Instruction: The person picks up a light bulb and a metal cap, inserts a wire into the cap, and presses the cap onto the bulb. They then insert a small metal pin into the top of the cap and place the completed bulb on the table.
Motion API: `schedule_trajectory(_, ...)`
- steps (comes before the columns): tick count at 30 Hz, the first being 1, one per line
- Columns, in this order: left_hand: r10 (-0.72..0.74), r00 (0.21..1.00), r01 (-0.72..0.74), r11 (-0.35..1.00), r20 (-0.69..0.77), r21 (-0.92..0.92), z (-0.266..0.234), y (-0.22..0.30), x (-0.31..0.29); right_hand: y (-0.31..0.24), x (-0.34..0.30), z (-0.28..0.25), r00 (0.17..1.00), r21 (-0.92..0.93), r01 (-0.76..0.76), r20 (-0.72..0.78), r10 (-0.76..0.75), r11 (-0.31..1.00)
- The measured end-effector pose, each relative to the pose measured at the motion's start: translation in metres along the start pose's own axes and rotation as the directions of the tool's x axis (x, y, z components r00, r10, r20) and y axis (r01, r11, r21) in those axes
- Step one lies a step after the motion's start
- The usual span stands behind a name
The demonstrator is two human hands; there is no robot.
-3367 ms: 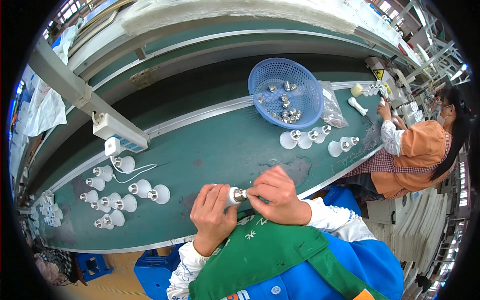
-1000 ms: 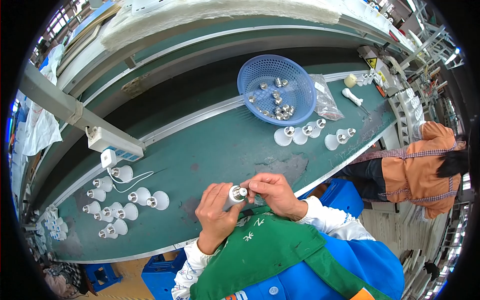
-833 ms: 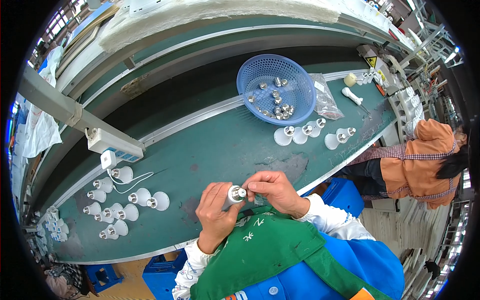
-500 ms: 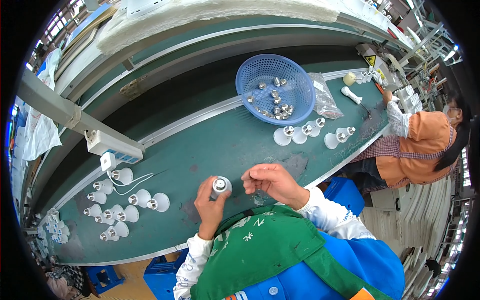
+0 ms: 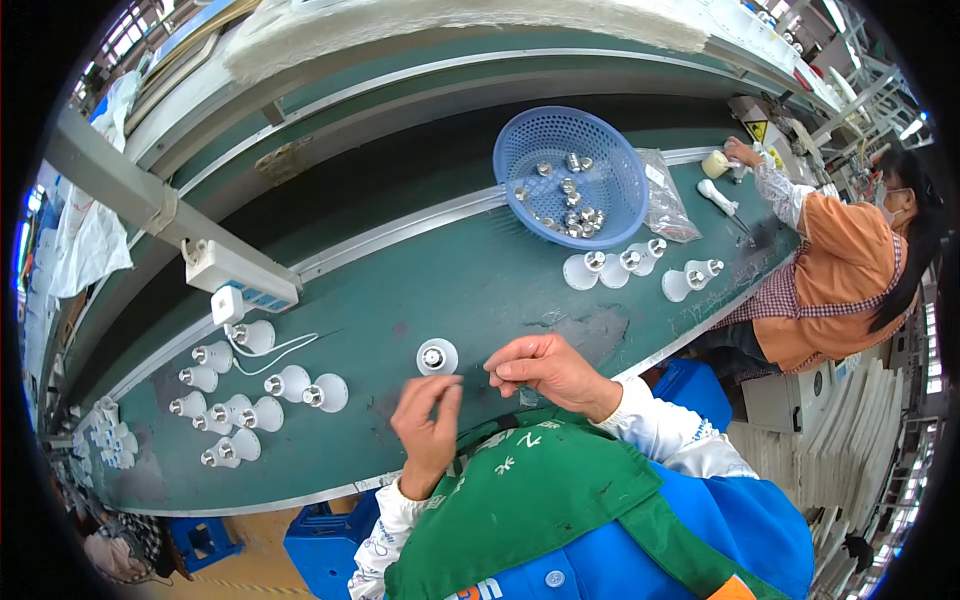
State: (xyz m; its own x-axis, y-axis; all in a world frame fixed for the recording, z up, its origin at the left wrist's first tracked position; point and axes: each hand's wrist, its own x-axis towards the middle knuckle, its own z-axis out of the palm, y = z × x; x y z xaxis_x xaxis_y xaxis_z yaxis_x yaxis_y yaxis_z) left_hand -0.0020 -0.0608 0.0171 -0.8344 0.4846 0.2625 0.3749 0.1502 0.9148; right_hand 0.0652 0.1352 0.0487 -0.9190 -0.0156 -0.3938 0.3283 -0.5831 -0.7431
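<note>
A white light bulb (image 5: pixel 449 361) stands alone on the green bench, its small neck end facing up. Just in front of it is my left hand (image 5: pixel 425 425), thumb and fingers apart, holding nothing. To the right of the bulb hovers my right hand (image 5: pixel 550 372), thumb and fingertips pinched together; whatever they hold, if anything, is too small to make out. Further left stand several white bulbs with metal caps (image 5: pixel 326 393). Past my right hand is another group of capped bulbs (image 5: pixel 583 270). A blue plastic basket (image 5: pixel 508 150) behind them holds loose metal caps.
A clear plastic bag (image 5: pixel 668 205) lies beside the basket, near a white-handled tool (image 5: pixel 716 195). A white power strip (image 5: pixel 238 277) with a plugged-in cable is on the left post. At the right, a co-worker in orange (image 5: pixel 850 240) reaches over the bench (image 5: pixel 400 290).
My left hand has let go of the bulb, which now stands on the bench, and drawn back slightly. The co-worker's hand has moved to a pale round object.
</note>
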Motion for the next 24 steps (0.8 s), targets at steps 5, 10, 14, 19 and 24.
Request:
schedule_trajectory(5,-0.343,0.924,0.381,0.812,0.167,-0.442,0.009,0.032,0.01,-0.004,-0.007,0.015,0.989,-0.188,0.148,0.016,-0.148,0.971)
schedule_trajectory(10,-0.001,0.997,0.004,0.999,0.077,-0.036,0.01,0.048,0.017,-0.011,-0.012,0.021,0.943,-0.615,0.301,0.08,-0.322,0.729)
schedule_trajectory(14,0.107,0.993,-0.112,0.985,0.049,0.131,0.008,0.051,0.018,-0.014,-0.014,0.027,0.893,-0.753,0.373,0.132,-0.431,0.543)
schedule_trajectory(19,0.243,0.968,-0.251,0.948,0.061,0.197,0.007,0.045,0.022,-0.015,-0.016,0.033,0.85,-0.799,0.412,0.164,-0.501,0.438)
schedule_trajectory(24,0.187,0.98,-0.194,0.975,0.066,0.11,0.005,0.046,0.021,-0.017,-0.018,0.031,0.867,-0.743,0.412,0.14,-0.479,0.528)
